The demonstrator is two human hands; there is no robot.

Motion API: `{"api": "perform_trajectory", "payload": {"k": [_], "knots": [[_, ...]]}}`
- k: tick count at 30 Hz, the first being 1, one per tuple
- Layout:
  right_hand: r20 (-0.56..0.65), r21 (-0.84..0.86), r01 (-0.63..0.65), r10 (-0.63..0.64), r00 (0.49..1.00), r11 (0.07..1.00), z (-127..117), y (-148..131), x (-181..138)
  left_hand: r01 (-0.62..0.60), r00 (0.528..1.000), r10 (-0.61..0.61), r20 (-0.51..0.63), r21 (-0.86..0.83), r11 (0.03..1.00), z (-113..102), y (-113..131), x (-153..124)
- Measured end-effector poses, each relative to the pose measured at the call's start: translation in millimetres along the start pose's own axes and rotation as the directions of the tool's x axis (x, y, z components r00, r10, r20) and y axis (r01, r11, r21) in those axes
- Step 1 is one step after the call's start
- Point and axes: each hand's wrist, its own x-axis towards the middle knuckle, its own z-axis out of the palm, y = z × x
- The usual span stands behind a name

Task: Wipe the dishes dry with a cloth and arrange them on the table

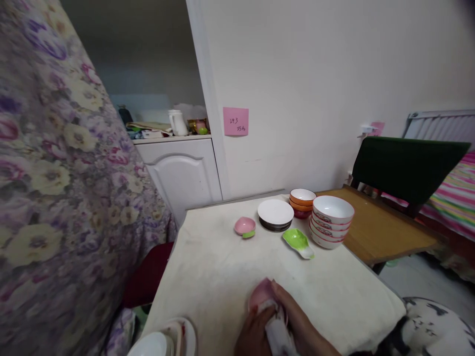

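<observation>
Both my hands are low at the table's near edge, closed together around a small pink dish [261, 291] and a white patterned cloth [276, 330]. My left hand [253, 332] grips from the left and below. My right hand [299, 324] wraps over the cloth, its thumb lying against the pink dish. Farther off on the white cloth-covered table [222, 269] lie a pink peach-shaped dish [244, 226], a stack of plates with a white one on top [275, 214], a green leaf-shaped dish [298, 242], stacked orange bowls [302, 201] and stacked white bowls [332, 220].
White dishes [163, 341] sit at the table's near left corner. A floral curtain [55, 198] fills the left. A wooden side table [382, 227] and dark chair back [404, 168] stand to the right, a striped bed behind. A white cabinet [181, 170] and pink note [235, 121] are at the wall.
</observation>
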Motion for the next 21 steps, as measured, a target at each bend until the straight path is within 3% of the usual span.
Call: {"api": "perform_trajectory", "payload": {"k": [2, 4, 7, 10, 12, 14, 17, 19, 21], "knots": [[0.057, 0.036, -0.024, 0.022, 0.998, 0.999, 1.2, 3.6, 6.3, -0.211, 0.977, 0.209, 0.029, 0.131, 0.969, -20.0, -5.3, 4.9], [0.082, 0.05, -0.012, 0.007, 0.997, 0.999, -1.3, 4.4, 6.4, -0.299, 0.953, 0.304, 0.016, 0.233, 0.925, -24.5, -7.2, 6.1], [0.036, -0.016, 0.035, -0.034, 0.999, 0.999, -12.2, -1.5, -7.2, -0.228, 0.965, 0.254, -0.069, 0.267, 0.936, -2.1, -1.5, 3.0], [-0.019, -0.107, 0.097, -0.1, 0.995, 0.989, -21.2, -8.0, -18.2, -0.141, 0.975, 0.169, -0.147, 0.183, 0.973, 18.0, 7.2, 4.4], [-0.052, -0.081, 0.058, -0.062, 0.997, 0.995, -19.5, -7.2, -13.7, -0.195, 0.962, 0.223, -0.156, 0.173, 0.965, 10.7, 9.5, 11.0], [0.007, 0.009, -0.021, 0.021, 1.0, 1.0, -11.9, -2.6, -2.0, -0.283, 0.943, 0.315, -0.11, 0.238, 0.929, -10.9, 7.9, 19.3], [0.097, 0.153, -0.049, 0.034, 0.995, 0.987, 1.0, 3.3, 10.1, -0.269, 0.952, 0.302, -0.047, 0.339, 0.901, -40.4, 2.7, 23.6], [0.122, 0.184, -0.063, 0.041, 0.992, 0.981, 4.5, 2.7, 6.6, -0.235, 0.958, 0.276, -0.079, 0.332, 0.913, -40.9, 0.9, 17.5], [0.134, 0.141, -0.099, 0.08, 0.988, 0.985, 2.3, -0.3, -3.4, -0.174, 0.955, 0.231, -0.185, 0.282, 0.943, -25.0, 1.9, 7.7]]}}
